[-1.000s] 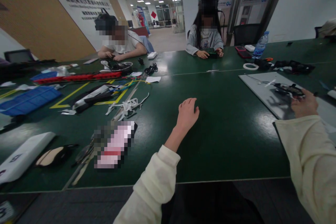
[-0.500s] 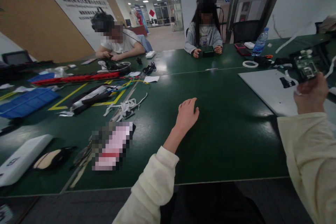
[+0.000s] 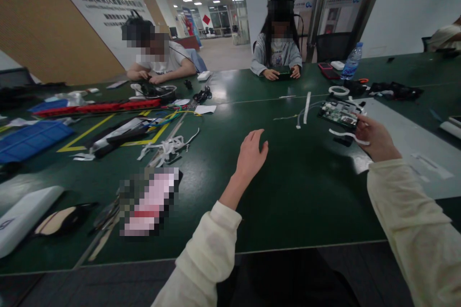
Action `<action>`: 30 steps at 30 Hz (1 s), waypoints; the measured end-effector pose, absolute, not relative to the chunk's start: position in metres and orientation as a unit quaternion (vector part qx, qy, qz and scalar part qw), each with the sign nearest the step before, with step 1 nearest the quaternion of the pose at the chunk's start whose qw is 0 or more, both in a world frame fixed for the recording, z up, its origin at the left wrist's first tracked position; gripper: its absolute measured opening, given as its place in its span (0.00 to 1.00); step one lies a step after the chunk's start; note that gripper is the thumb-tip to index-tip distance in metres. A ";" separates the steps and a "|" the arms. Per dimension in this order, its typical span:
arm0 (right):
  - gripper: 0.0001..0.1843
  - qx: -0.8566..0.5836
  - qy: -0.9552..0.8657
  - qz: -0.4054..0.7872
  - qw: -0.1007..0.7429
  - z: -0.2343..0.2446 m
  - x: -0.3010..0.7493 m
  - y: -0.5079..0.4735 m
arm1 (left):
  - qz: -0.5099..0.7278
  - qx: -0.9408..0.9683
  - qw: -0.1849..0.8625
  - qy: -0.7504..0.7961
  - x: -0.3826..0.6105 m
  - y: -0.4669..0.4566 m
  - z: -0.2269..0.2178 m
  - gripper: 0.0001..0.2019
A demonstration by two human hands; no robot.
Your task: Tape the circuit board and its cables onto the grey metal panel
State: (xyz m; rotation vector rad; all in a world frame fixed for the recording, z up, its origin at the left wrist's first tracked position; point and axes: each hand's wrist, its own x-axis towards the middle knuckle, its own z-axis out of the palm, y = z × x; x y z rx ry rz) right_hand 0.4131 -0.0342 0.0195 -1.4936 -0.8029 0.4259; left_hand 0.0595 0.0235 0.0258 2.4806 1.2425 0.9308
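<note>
My right hand [image 3: 378, 140] grips a green circuit board [image 3: 339, 113] by its right edge, holding it above the table at the right. White ribbon strips [image 3: 307, 108] and thin wires stick out from the board to its left and below. Over the middle of the green table [image 3: 288, 192], my left hand [image 3: 251, 154] is held with fingers lightly bent and thumb apart, nothing in it. To its left lies a tangle of white strips [image 3: 169, 148]. A pale grey panel [image 3: 406, 124] rests under and beyond my right arm.
A phone-like pink item [image 3: 153, 201], blurred out, lies front left beside a white box [image 3: 27, 218]. Blue trays [image 3: 34, 139] stand at the far left. Across the table sit two people; one person's hands [image 3: 283, 74] hold a dark box. A water bottle [image 3: 352, 61] stands back right.
My right hand has brought the circuit board leftward and inward from the far right, turning it flatter. My left hand stays nearly in place. The view has shifted slightly.
</note>
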 end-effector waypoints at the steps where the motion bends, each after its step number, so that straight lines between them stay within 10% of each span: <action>1: 0.08 -0.645 -0.348 0.238 0.637 0.020 0.404 -0.033 | 0.335 0.834 0.120 0.421 0.060 0.024 0.027 0.18; 6: 0.10 -0.488 -0.283 0.551 0.615 0.018 0.358 -0.033 | 0.425 0.774 0.245 0.401 0.060 0.033 0.027 0.16; 14: 0.09 -0.442 -0.287 0.606 0.596 0.006 0.324 -0.031 | 0.343 0.604 0.629 0.350 0.054 0.042 0.021 0.18; 30: 0.11 -0.430 -0.284 0.605 0.607 -0.010 0.321 -0.027 | 0.322 0.557 0.652 0.400 0.050 0.042 0.028 0.09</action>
